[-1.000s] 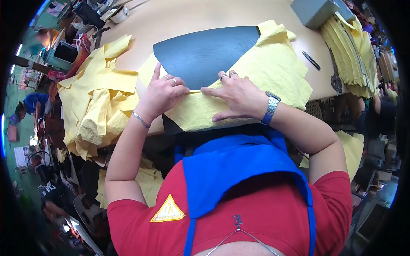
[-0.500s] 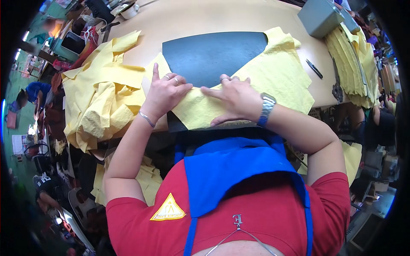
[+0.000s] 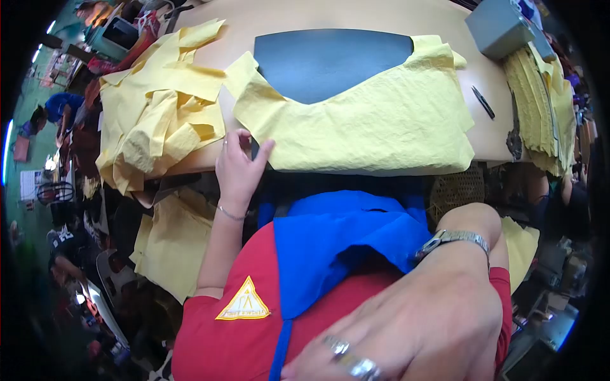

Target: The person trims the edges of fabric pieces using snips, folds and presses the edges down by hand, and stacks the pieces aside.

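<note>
Counted: one left hand (image 3: 238, 174), one right hand (image 3: 432, 317), one watch (image 3: 467, 237), one bracelet (image 3: 231, 215), two rings (image 3: 364, 369) seen on the right hand, one triangular patch (image 3: 244, 301), one dark panel (image 3: 330, 63), one yellow piece (image 3: 375, 120) laid over it, one slim dark tool (image 3: 483, 102), one gray box (image 3: 497, 30). Yellow pieces grouped: one loose heap (image 3: 162, 127), one stack (image 3: 535, 111) on the table (image 3: 238, 38); pieces within uncountable.

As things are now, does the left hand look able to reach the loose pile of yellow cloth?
Probably yes: the left hand is open near the edge of the table, close beside the pile of yellow cloth, and nothing visible stands between them.
</note>
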Demonstrator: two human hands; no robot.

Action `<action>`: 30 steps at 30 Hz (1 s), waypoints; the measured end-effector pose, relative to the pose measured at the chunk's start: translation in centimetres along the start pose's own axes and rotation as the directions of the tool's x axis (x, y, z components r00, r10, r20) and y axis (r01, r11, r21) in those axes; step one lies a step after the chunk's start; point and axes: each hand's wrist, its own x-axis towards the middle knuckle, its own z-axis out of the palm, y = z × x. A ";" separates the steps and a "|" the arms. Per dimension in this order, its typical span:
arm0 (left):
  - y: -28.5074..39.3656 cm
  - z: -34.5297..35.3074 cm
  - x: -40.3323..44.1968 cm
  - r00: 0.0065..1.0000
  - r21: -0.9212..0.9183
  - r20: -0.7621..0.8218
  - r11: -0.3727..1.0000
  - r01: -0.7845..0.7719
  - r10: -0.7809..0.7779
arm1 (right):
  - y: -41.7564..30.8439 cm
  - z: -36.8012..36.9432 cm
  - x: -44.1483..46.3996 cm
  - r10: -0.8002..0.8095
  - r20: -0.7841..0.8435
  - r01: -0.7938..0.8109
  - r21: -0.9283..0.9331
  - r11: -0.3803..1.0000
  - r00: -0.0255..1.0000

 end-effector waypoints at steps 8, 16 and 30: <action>-3.1 -3.8 1.5 0.890 -0.926 -0.016 0.343 0.159 -0.455 | 0.9 1.9 0.9 -0.065 0.146 0.035 0.197 0.980 0.987; -13.2 -31.2 -9.2 0.448 -0.778 -0.615 0.592 -0.211 -0.649 | 3.3 2.3 2.5 -0.080 0.335 -0.080 0.438 0.895 0.939; -29.2 -36.8 -15.4 0.200 0.048 -0.975 0.792 0.609 -0.095 | 3.9 2.6 4.0 -0.152 0.430 -0.116 0.535 0.837 0.890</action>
